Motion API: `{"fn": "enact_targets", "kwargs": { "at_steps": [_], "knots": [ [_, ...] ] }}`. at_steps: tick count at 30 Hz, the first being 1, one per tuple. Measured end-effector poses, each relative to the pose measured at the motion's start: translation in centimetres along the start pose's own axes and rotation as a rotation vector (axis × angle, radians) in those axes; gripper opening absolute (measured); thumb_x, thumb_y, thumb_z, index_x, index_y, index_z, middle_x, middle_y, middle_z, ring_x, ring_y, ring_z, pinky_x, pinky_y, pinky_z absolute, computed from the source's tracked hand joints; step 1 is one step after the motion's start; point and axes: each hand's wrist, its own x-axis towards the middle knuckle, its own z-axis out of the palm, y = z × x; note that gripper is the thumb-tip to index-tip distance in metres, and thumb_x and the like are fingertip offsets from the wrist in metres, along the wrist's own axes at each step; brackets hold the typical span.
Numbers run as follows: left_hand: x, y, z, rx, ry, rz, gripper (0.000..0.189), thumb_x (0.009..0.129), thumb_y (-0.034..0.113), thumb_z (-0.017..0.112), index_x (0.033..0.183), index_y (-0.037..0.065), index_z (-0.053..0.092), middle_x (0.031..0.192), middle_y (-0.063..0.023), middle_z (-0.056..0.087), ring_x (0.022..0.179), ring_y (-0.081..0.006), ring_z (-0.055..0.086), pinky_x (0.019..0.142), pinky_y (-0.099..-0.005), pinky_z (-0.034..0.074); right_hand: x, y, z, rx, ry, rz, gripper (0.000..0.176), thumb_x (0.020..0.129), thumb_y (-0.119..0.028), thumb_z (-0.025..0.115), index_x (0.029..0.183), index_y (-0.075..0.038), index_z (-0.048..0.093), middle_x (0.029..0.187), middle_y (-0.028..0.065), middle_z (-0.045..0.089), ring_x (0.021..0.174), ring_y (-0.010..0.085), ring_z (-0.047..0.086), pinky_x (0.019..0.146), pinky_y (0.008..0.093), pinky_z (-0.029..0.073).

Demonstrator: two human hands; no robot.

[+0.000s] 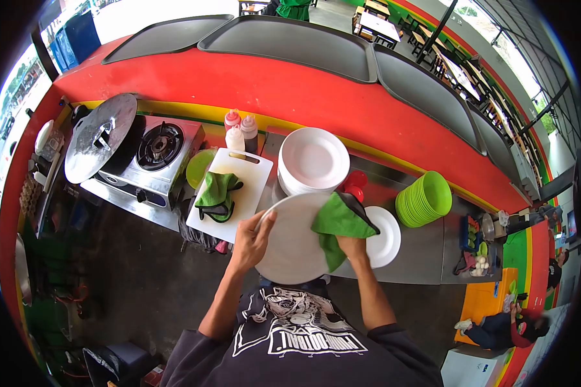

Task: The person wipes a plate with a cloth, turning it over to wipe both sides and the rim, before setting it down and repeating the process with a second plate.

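A large white plate (287, 242) is held in front of my body, its near edge close to my shirt. My left hand (252, 240) grips its left rim, thumb on the upper face. My right hand (353, 248) holds a green cloth with dark edging (342, 219) against the plate's right side; the cloth covers some of the fingers. Just beyond the plate stands a stack of white plates (314, 158). A smaller white plate (384, 238) lies right of my right hand. On the left, a second green cloth (219, 195) rests crumpled on a white cutting board (255, 177).
A gas stove (177, 155) with a large metal lid (101, 137) stands left. Sauce bottles (235, 138) are behind the board. Red bowls (354, 184) and stacked green bowls (424, 198) are right. Dark trays (290, 45) line the red ledge. A person (503, 329) sits far right.
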Motion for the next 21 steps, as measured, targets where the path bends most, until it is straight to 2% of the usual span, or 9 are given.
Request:
{"fn": "enact_targets", "kwargs": {
  "at_steps": [4, 7, 8, 9, 11, 13, 16, 19, 21],
  "knots": [
    [-0.9, -2.3, 2.4, -0.239, 0.360, 0.019, 0.042, 0.103, 0.034, 0.051, 0.092, -0.004, 0.064, 0.066, 0.0090, 0.041, 0.061, -0.0026, 0.032, 0.051, -0.0240, 0.026, -4.0, -2.3, 3.5, 0.164, 0.189, 0.356, 0.030, 0.084, -0.006, 0.068, 0.113, -0.001, 0.064, 0.104, 0.0152, 0.068, 0.096, 0.0301, 0.064, 0.086, 0.0406, 0.049],
    [-1.7, -3.2, 6.2, -0.394, 0.668, 0.022, 0.042, 0.104, 0.034, 0.049, 0.095, -0.004, 0.064, 0.067, 0.0069, 0.043, 0.063, -0.0032, 0.034, 0.053, -0.0231, 0.028, -5.2, -5.5, 5.6, 0.435, 0.325, 0.596, 0.028, 0.088, -0.005, 0.066, 0.114, 0.002, 0.063, 0.108, 0.0131, 0.066, 0.099, 0.0238, 0.062, 0.087, 0.0371, 0.048],
    [-2.0, -3.2, 6.8, -0.369, 0.682, 0.028, 0.041, 0.105, 0.034, 0.047, 0.098, -0.004, 0.062, 0.071, 0.0049, 0.047, 0.066, -0.0039, 0.037, 0.056, -0.0226, 0.030, -4.7, -6.9, 5.5, 0.543, 0.376, 0.655, 0.026, 0.089, -0.005, 0.065, 0.114, 0.003, 0.062, 0.109, 0.0126, 0.065, 0.100, 0.0220, 0.060, 0.088, 0.0363, 0.047],
    [-2.0, -3.0, 7.1, -0.370, 0.664, 0.033, 0.041, 0.105, 0.034, 0.047, 0.098, -0.003, 0.061, 0.072, 0.0045, 0.048, 0.067, -0.0041, 0.037, 0.056, -0.0225, 0.031, -4.5, -7.7, 5.4, 0.652, 0.426, 0.713, 0.025, 0.090, -0.005, 0.064, 0.113, 0.004, 0.062, 0.111, 0.0120, 0.065, 0.101, 0.0201, 0.059, 0.088, 0.0354, 0.047],
    [-2.1, -2.9, 7.3, -0.372, 0.633, 0.043, 0.041, 0.105, 0.034, 0.046, 0.098, -0.003, 0.060, 0.074, 0.0038, 0.049, 0.068, -0.0044, 0.039, 0.058, -0.0223, 0.032, -5.0, -6.1, 5.2, 0.648, 0.334, 0.734, 0.025, 0.091, -0.007, 0.064, 0.113, 0.005, 0.062, 0.114, 0.0118, 0.064, 0.101, 0.0204, 0.058, 0.088, 0.0357, 0.047],
    [-1.7, -4.1, 5.9, -0.327, 0.438, 0.023, 0.035, 0.103, 0.032, 0.051, 0.100, -0.001, 0.060, 0.076, 0.0037, 0.051, 0.070, -0.0041, 0.041, 0.059, -0.0211, 0.034, -5.0, -4.7, 4.5, 0.624, 0.274, 0.709, 0.024, 0.091, -0.007, 0.064, 0.111, 0.005, 0.063, 0.110, 0.0115, 0.065, 0.099, 0.0205, 0.059, 0.087, 0.0357, 0.047],
    [0.0, -2.8, 2.6, -0.278, 0.142, -0.056, 0.029, 0.101, 0.028, 0.057, 0.106, 0.000, 0.061, 0.076, 0.0050, 0.049, 0.069, -0.0036, 0.042, 0.058, -0.0214, 0.034, -5.5, -1.2, 3.2, 0.345, 0.118, 0.440, 0.022, 0.087, -0.008, 0.066, 0.107, 0.001, 0.067, 0.104, 0.0140, 0.068, 0.094, 0.0291, 0.063, 0.085, 0.0404, 0.049],
    [1.2, 0.0, 0.4, -0.059, 0.007, 0.149, 0.031, 0.099, 0.027, 0.059, 0.112, 0.000, 0.064, 0.082, -0.0038, 0.065, 0.075, -0.0107, 0.057, 0.066, -0.0287, 0.047, -6.0, 0.5, 1.8, 0.184, -0.004, 0.182, 0.026, 0.083, -0.009, 0.070, 0.108, -0.003, 0.067, 0.104, 0.0158, 0.068, 0.097, 0.0354, 0.064, 0.087, 0.0451, 0.049],
    [1.1, -0.3, -0.7, 0.015, -0.133, 0.000, 0.031, 0.099, 0.026, 0.059, 0.113, 0.000, 0.064, 0.085, -0.0101, 0.068, 0.078, -0.0131, 0.061, 0.071, -0.0313, 0.050, -5.3, 0.8, 0.7, 0.134, -0.052, 0.039, 0.026, 0.082, -0.009, 0.070, 0.108, -0.003, 0.067, 0.104, 0.0153, 0.068, 0.097, 0.0353, 0.064, 0.087, 0.0460, 0.049]
  ]
}}
